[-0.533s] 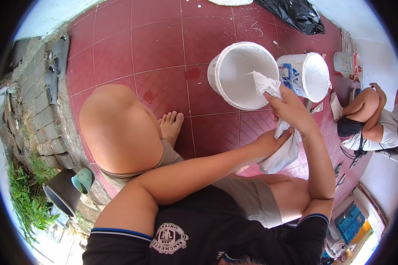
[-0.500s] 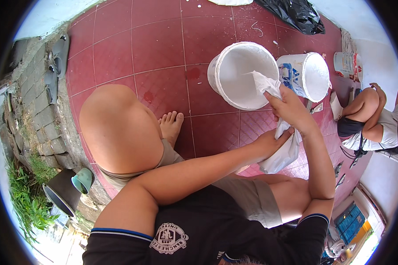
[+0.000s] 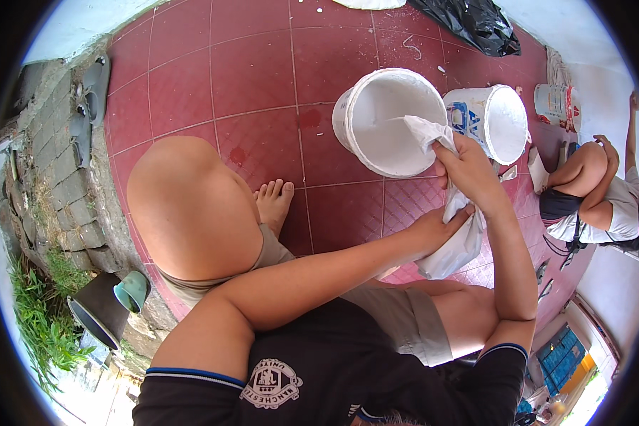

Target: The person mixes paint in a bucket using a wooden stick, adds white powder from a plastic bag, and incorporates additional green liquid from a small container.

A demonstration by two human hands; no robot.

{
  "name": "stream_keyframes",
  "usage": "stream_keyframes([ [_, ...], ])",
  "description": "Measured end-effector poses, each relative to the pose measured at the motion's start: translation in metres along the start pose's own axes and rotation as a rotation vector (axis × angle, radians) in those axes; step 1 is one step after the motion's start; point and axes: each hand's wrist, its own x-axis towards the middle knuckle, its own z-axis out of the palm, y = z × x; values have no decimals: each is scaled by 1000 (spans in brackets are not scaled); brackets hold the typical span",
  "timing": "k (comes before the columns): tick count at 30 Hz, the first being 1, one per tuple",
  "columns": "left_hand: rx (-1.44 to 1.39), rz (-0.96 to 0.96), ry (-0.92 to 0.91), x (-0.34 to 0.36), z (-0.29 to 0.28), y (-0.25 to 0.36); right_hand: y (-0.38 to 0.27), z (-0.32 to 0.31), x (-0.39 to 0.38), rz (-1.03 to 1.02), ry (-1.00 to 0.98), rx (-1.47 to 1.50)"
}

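Note:
A white plastic bag [image 3: 456, 253], bulging at its lower end, is held in both hands in front of my right thigh. My right hand [image 3: 470, 170] is closed around its upper part. Below it, my left hand [image 3: 437, 233] grips the bag with the thumb laid across it. The narrow end of the bag points over the rim of a white bucket [image 3: 362, 131]. A thin white streak shows at that tip, inside the bucket. White residue coats the bucket's inside; its depth is hard to tell.
A second white bucket [image 3: 486, 124] lies tilted beside the first, its mouth facing right. A black plastic bag [image 3: 468, 25] lies at the back on red floor tiles [image 3: 255, 78]. Another person [image 3: 593, 188] sits at the right, near a smaller bucket [image 3: 555, 104]. Grey sandals [image 3: 96, 89] are at left.
My right hand has shifted slightly down and right on the bag, and the tip has tilted a little. The left hand stays put. The other person has raised an arm.

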Motion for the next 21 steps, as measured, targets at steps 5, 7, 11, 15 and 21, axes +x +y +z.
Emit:
stream_keyframes([
  [5,2,-43,17,-8,2,2,-2,5,-2,-258,41,-185],
  [7,-23,-119,-35,-8,1,4,8,12,3,-335,108,-203],
  [11,1,-116,-47,-8,2,5,1,14,-1,-341,178,-260],
  [15,15,-90,-42,-6,1,2,2,15,3,-312,188,-268],
  [21,19,-72,-42,-5,2,1,3,16,5,-248,186,-336],
])
